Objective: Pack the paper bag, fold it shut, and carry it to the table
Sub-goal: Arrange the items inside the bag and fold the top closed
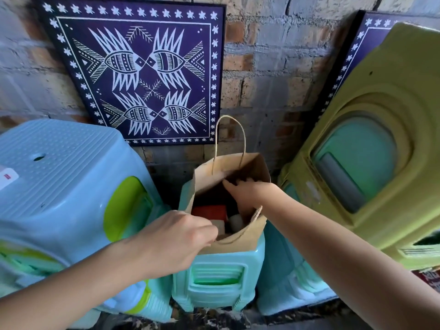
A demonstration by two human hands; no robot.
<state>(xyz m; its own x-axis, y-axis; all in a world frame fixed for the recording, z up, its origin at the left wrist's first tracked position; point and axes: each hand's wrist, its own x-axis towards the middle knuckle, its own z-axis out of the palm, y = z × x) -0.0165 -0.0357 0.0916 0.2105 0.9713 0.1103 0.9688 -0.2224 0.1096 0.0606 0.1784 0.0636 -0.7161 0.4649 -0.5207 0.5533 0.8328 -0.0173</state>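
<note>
A brown paper bag with twisted paper handles stands open on a small mint-green plastic stool. Inside it I see a red box and pale items beside it. My left hand pinches the bag's near rim at the left. My right hand reaches into the bag's mouth with fingers curled over the far inner wall; its fingertips are partly hidden. The far handle stands upright, and the near handle hangs over the front rim.
A large pale blue stool with lime-green insets stands at the left. At the right, a yellow-green plastic piece leans on the brick wall. A purple fish-pattern panel leans behind the bag. The floor below is dark and mottled.
</note>
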